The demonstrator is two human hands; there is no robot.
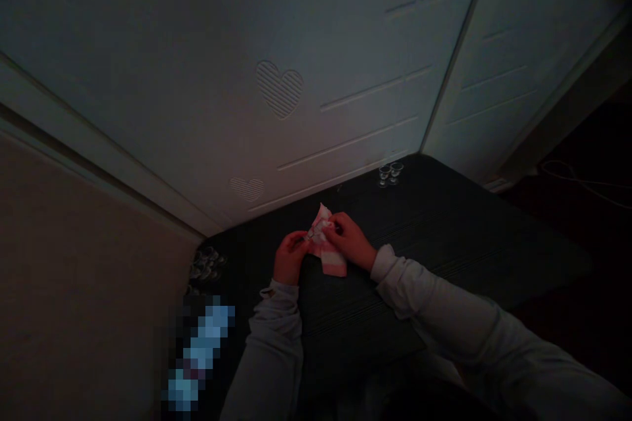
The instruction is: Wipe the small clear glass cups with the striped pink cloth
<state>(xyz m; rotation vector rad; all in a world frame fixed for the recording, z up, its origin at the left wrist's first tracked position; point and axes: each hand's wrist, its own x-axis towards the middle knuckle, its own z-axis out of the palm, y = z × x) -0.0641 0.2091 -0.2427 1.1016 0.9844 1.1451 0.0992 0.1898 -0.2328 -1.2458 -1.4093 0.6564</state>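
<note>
Pink and white cloth (pixel 334 263) is bunched between our two hands, over the dark table (pixel 365 319). Our right hand (pixel 353 241) grips its upper part, thumb and fingers closed, while one end hangs free below. Our left hand (pixel 290 256) has its fingertips pinched together at the cloth's left edge, on what looks like a small clear piece (pixel 313 233) (glass, we think, though the light is poor). We judge the work on that piece to be under way and unfinished, since the cloth lies right against it. Two stemmed glasses (pixel 385 173) stand side by side near the table's far edge, apart from our hands; a cluster of clear glassware (pixel 205 264) sits at the left, by the wall (pixel 93 276). Which group is done and which is left, we cannot tell: our hands touch neither.
</note>
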